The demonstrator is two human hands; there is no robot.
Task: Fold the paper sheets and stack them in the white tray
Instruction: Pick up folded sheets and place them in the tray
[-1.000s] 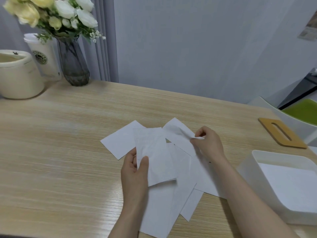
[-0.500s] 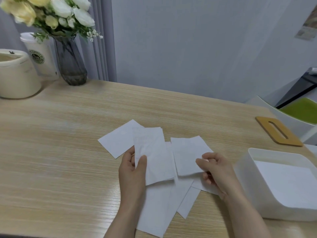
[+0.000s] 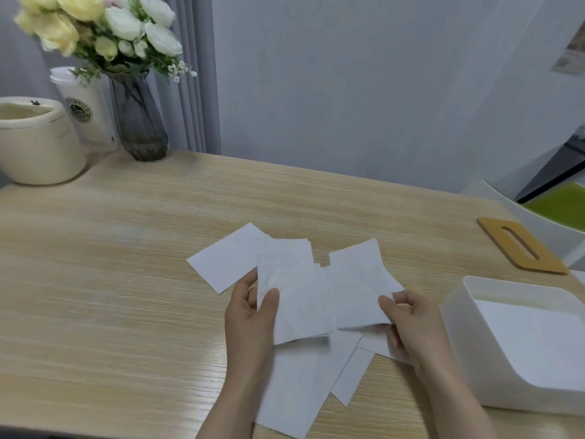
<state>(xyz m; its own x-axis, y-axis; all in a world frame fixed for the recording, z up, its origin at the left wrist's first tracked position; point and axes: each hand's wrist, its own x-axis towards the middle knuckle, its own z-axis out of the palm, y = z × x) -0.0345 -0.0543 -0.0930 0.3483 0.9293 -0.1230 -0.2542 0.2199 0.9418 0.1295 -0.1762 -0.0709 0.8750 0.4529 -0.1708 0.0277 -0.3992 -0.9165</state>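
Several white paper sheets (image 3: 294,384) lie fanned out on the wooden table, one (image 3: 228,258) sticking out to the left. My left hand (image 3: 250,315) pinches a folded white sheet (image 3: 292,289) by its lower left edge, thumb on top. My right hand (image 3: 408,321) grips a second folded sheet (image 3: 356,286) at its lower right corner, lifted just above the pile. The white tray (image 3: 459,315) stands to the right of my right hand with white paper (image 3: 531,340) lying flat inside it.
A wooden slotted lid (image 3: 519,245) lies at the far right behind the tray. A dark glass vase of flowers (image 3: 136,122), a paper cup (image 3: 85,109) and a cream pot (image 3: 38,144) stand at the back left. A white and green chair (image 3: 560,207) is beyond the table's right edge.
My right hand folded a sheet toward me and now holds it lifted by its near corner. My left hand kept its grip on the other folded sheet, almost unmoved.
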